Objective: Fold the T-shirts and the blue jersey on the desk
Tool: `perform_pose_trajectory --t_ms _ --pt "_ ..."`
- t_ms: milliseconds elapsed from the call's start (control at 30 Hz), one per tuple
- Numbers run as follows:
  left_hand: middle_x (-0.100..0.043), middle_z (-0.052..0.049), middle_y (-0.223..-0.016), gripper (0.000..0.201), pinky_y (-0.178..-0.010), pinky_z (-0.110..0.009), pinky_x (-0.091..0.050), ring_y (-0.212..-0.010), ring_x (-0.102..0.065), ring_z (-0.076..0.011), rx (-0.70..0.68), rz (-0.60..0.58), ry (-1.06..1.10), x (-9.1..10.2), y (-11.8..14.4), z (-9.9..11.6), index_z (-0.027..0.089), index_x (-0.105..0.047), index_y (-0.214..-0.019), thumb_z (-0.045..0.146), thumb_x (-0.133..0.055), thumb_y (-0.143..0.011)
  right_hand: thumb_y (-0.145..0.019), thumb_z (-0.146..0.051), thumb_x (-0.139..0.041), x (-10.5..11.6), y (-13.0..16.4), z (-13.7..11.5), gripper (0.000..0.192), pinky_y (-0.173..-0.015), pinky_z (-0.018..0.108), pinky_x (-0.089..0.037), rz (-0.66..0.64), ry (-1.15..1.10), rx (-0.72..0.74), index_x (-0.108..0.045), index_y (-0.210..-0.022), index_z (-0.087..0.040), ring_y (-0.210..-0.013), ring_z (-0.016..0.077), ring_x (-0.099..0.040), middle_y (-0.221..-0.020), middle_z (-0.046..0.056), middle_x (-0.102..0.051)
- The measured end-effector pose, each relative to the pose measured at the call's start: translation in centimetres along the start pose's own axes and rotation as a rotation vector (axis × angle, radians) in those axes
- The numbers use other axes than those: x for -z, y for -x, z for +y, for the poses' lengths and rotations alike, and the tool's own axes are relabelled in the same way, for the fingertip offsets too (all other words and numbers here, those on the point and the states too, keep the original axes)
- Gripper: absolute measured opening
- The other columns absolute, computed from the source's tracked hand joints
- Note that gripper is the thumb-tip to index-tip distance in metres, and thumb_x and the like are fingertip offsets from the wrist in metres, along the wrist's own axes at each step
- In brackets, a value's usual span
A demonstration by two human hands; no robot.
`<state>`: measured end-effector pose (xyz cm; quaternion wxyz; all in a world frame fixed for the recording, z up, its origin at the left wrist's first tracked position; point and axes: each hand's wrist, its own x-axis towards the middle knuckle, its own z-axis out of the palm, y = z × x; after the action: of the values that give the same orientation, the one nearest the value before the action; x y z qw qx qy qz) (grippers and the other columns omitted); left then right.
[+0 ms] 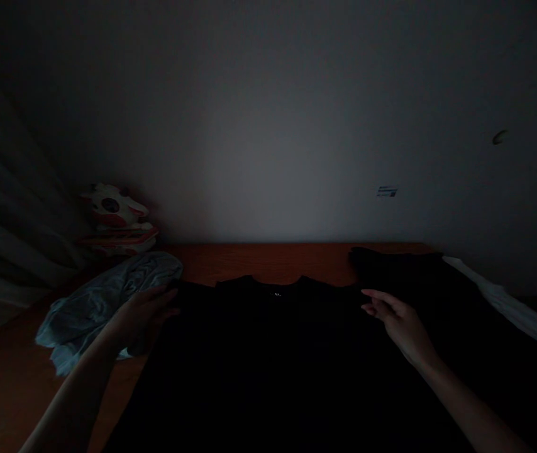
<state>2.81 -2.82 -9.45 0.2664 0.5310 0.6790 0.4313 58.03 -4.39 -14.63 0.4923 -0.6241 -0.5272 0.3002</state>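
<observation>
Dim frame. I see a black shirt [273, 352] lying flat on the table [259, 258], lower centre, collar toward the wall. Its long axis runs bottom to top of the frame. My left hand [143, 311] rests open at its left shoulder; my right hand [398, 321] is open, fingers loose, at the right shoulder. I judge even outward strokes from the shoulders flatten it best.

A garment [273, 352] lies spread flat on the table [268, 261], collar toward the wall behind. The left hand [143, 311] rests at its left shoulder, the right hand [398, 321] at its right — both over the cloth's edges. A crumpled cloth [94, 308] lies left of it; behind that, a toy [115, 217]. Another pile [419, 277] lies right.
</observation>
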Motion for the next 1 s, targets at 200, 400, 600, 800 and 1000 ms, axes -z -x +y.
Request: perform_pose_trajectory --t_ms 200,400,600,800,1000 --pt "-0.073 -0.009 -0.099 0.050 -0.091 -0.040 -0.060 -0.095 -0.073 -0.0250 -0.057 -0.032 0.334 -4.3 -4.3 1.0 0.013 -0.066 -0.101 0.055 -0.072 -0.075 -0.089 -0.047 -0.047 -2.7 -2.5 -1.0 0.056 -0.094 0.042 -0.055 0.150 0.206 0.218 -0.058 -0.134 -0.016 -0.108 0.0273 -0.070 -0.128 0.019 -0.066" --pt "-0.061 -0.018 -0.140 0.055 -0.115 -0.046 -0.041 -0.133 -0.056 -0.0286 -0.217 0.040 -0.149 -12.0 -3.4 -2.0 0.014 -0.057 -0.132 0.050 -0.051 -0.091 -0.093 -0.047 -0.044 -6.7 -2.0 3.2 0.066 -0.116 0.056 -0.031 0.071 0.837 0.081 -0.048 -0.146 -0.008 -0.147 0.0396 -0.035 -0.163 0.026 -0.027" --pt "-0.053 -0.015 -0.151 0.053 -0.120 -0.055 -0.025 -0.147 -0.039 -0.0301 -0.381 -0.141 -0.787 -12.8 -0.3 -5.4 0.022 -0.056 -0.140 0.047 -0.040 -0.097 -0.099 -0.058 -0.032 -6.9 -1.2 4.5 0.071 -0.121 0.055 -0.018 -0.123 1.070 -0.018 -0.041 -0.154 -0.013 -0.152 0.0350 -0.026 -0.162 0.022 -0.031" --pt "-0.046 -0.018 -0.156 0.054 -0.116 -0.068 -0.021 -0.149 -0.034 -0.0351 -0.296 -0.134 -0.906 -11.5 -0.1 -5.3 0.022 -0.052 -0.146 0.041 -0.034 -0.099 -0.098 -0.063 -0.029 -7.1 -1.9 4.9 0.075 -0.121 0.058 -0.015 -0.128 1.068 0.030 -0.040 -0.155 -0.015 -0.152 0.0349 -0.025 -0.163 0.021 -0.031" --pt "-0.037 -0.031 -0.156 0.061 -0.116 -0.073 -0.012 -0.147 -0.032 -0.0460 -0.145 -0.021 -1.032 -13.7 0.4 -2.1 0.002 -0.047 -0.147 0.033 -0.036 -0.096 -0.101 -0.050 -0.030 -8.8 -2.2 2.9 0.067 -0.120 0.061 -0.011 -0.081 1.119 0.133 -0.044 -0.150 -0.006 -0.151 0.0382 -0.026 -0.161 0.026 -0.033"
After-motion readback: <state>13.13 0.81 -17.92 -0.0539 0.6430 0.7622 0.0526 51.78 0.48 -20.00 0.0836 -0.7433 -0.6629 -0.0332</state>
